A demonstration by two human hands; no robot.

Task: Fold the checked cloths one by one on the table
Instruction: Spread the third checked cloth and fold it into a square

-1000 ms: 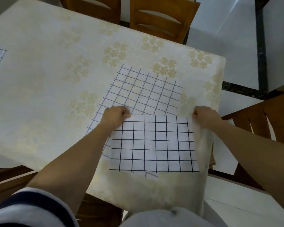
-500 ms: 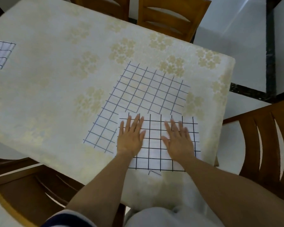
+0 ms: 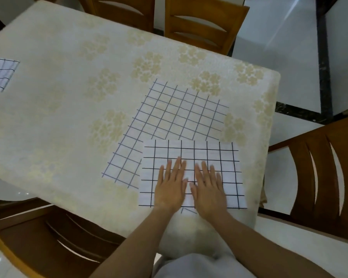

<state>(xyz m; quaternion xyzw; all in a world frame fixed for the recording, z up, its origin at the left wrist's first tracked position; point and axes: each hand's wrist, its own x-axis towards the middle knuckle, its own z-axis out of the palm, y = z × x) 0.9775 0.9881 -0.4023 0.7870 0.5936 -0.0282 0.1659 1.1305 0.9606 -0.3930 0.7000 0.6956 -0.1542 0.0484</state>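
both hands, the left hand [image 3: 170, 188] and the right hand [image 3: 209, 190], are pressing flat with straight fingers on the folded checked cloth [image 3: 192, 174] at the near table [image 3: 68, 97] edge, and should be sliding outward from the middle for smoothing the crease without shifting it.

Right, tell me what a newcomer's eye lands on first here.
The left hand and the right hand lie flat, side by side, on the folded checked cloth at the near edge of the table. It overlaps a larger spread cloth behind; a third cloth sits far left.
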